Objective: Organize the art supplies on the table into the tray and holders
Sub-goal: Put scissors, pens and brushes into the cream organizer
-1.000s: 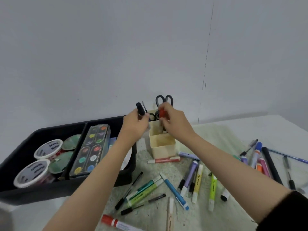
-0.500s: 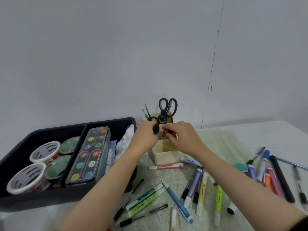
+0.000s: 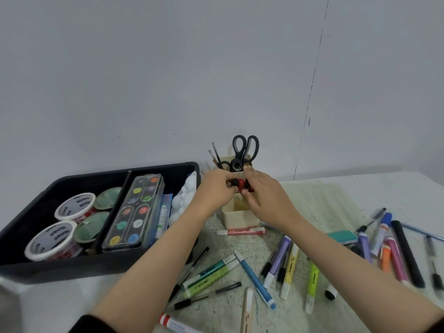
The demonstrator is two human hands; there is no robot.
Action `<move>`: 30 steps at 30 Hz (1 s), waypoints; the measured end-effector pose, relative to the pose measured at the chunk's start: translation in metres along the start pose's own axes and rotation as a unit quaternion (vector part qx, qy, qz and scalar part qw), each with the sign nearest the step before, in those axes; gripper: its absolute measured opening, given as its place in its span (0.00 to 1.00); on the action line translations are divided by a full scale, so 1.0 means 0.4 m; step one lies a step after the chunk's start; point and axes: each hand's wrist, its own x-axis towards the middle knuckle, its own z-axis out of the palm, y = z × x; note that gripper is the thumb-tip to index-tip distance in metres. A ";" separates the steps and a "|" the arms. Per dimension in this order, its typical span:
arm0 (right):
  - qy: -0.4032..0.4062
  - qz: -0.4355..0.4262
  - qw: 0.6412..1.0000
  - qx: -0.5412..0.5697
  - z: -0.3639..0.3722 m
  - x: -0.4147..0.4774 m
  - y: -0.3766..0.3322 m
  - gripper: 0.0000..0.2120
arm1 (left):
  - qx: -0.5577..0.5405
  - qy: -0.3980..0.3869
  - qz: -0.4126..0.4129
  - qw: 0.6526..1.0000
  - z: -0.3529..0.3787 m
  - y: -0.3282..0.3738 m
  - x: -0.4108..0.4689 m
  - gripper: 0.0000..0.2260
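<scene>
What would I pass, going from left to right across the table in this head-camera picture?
White-lidded tubs → watercolour palette → white lumpy pack → cream holder → teal block → long black marker.

1 sec ago the left hand (image 3: pixel 216 188) holds the black marker (image 3: pixel 232 183) upright, cap well above the knuckles. Now it's lower, w/ only a short black stub showing at the fingertips. The right hand (image 3: pixel 264 195) w/ the red marker (image 3: pixel 241 184) is down too & nearer the person, moving from the back compartment of the holder (image 3: pixel 240 216) to over the middle one. Both hands now meet low at the rim, markers side by side btwn them. The scissors (image 3: pixel 245 150), partly covered by the right hand before, now stand clear above both hands.
</scene>
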 end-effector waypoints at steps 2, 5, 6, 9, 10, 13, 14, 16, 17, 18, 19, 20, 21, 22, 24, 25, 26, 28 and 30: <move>-0.008 0.012 1.000 -0.012 0.004 -0.009 -0.006 0.29 | 0.016 -0.014 -0.002 1.000 -0.006 0.011 -0.011 0.16; 0.029 0.010 0.999 0.010 -0.002 -0.035 -0.028 0.29 | 0.027 0.004 0.003 1.000 -0.014 0.019 -0.052 0.21; 0.050 0.006 0.998 0.030 -0.003 -0.049 -0.036 0.28 | 0.032 0.017 0.019 0.999 -0.017 0.017 -0.073 0.21; 0.126 0.013 0.987 0.096 0.006 -0.110 -0.049 0.22 | 0.074 0.035 0.083 0.993 -0.031 -0.002 -0.159 0.18; 0.141 0.024 0.984 0.109 0.012 -0.136 -0.050 0.20 | 0.087 0.043 0.106 0.990 -0.034 -0.013 -0.197 0.16; 0.137 0.047 0.983 0.113 0.038 -0.211 -0.035 0.17 | 0.113 0.070 0.161 0.978 -0.028 -0.051 -0.327 0.10; 0.129 0.054 0.984 0.109 0.047 -0.234 -0.025 0.15 | 0.120 0.067 0.162 0.977 -0.023 -0.066 -0.370 0.08; 0.111 0.071 0.987 0.097 0.058 -0.271 -0.003 0.13 | 0.117 0.054 0.140 0.982 -0.013 -0.098 -0.449 0.08; 0.104 0.080 0.987 0.089 0.060 -0.288 0.007 0.13 | 0.112 0.045 0.117 0.986 -0.010 -0.118 -0.484 0.06; 0.101 0.089 0.988 0.081 0.060 -0.303 0.014 0.12 | 0.109 0.039 0.086 0.990 -0.008 -0.142 -0.516 0.07; 0.102 0.096 0.987 0.077 0.057 -0.317 0.020 0.11 | 0.104 0.036 0.057 0.992 -0.006 -0.166 -0.545 0.09; 0.105 0.102 0.986 0.076 0.054 -0.329 0.023 0.10 | 0.103 0.028 0.027 0.994 -0.007 -0.187 -0.573 0.09; 0.107 0.105 0.986 0.075 0.052 -0.341 0.024 0.09 | 0.105 0.018 0.006 0.994 -0.007 -0.207 -0.596 0.08; 0.105 0.106 0.986 0.072 0.048 -0.351 0.025 0.10 | 0.108 0.006 -0.011 0.994 -0.008 -0.219 -0.616 0.09; 0.098 0.100 0.988 0.065 0.041 -0.367 0.022 0.13 | 0.107 -0.006 -0.021 0.994 -0.005 -0.228 -0.638 0.13; 0.093 0.096 0.989 0.064 0.039 -0.372 0.022 0.15 | 0.113 -0.006 -0.023 0.993 -0.002 -0.231 -0.644 0.13; 0.087 0.096 0.989 0.066 0.035 -0.376 0.019 0.14 | 0.123 -0.001 -0.025 0.992 -0.001 -0.229 -0.646 0.12; 0.079 0.100 0.989 0.071 0.025 -0.384 0.005 0.10 | 0.141 0.002 -0.032 0.989 0.002 -0.227 -0.646 0.10; 0.087 0.095 0.988 0.082 0.011 -0.394 -0.016 0.10 | 0.139 0.003 -0.036 0.990 0.004 -0.214 -0.644 0.08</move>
